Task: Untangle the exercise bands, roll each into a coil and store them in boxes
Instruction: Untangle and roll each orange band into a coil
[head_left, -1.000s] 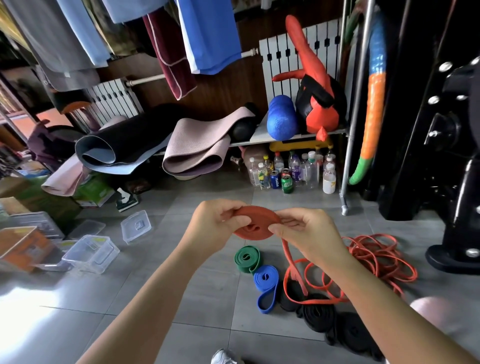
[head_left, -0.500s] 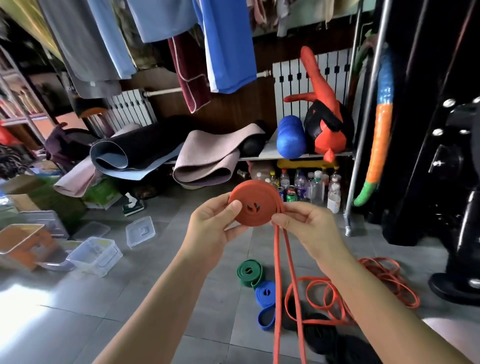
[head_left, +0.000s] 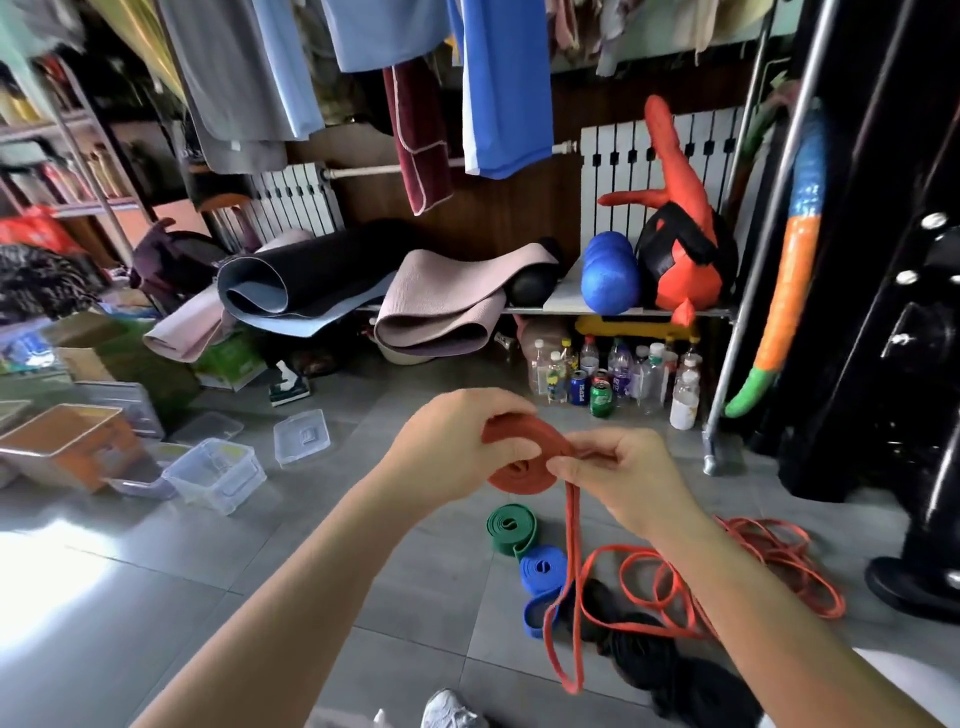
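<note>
While the left hand (head_left: 441, 447) gripped the half-wound red band (head_left: 524, 470) in mid-air above the floor (head_left: 363, 597), the fingers (head_left: 571, 460) of the right hand (head_left: 618, 478) pinched its loose tail. The rolling step looked underway; next, the hanging loop needed winding on tight. Below lay one green coil (head_left: 511, 527), one blue coil (head_left: 543, 569), one orange tangle (head_left: 769, 571) and one black heap (head_left: 639, 644); one clear box (head_left: 215, 475) stood left

— Hands?
— My left hand (head_left: 447, 447) grips the red band coil (head_left: 524, 460). My right hand (head_left: 618, 478) pinches its loose tail at the coil's edge.
— Floor?
— Green coil (head_left: 511, 527) just beside blue coil (head_left: 543, 569). Orange bands (head_left: 769, 566) tangled at right. Clear plastic box (head_left: 215, 473) at left.
</note>
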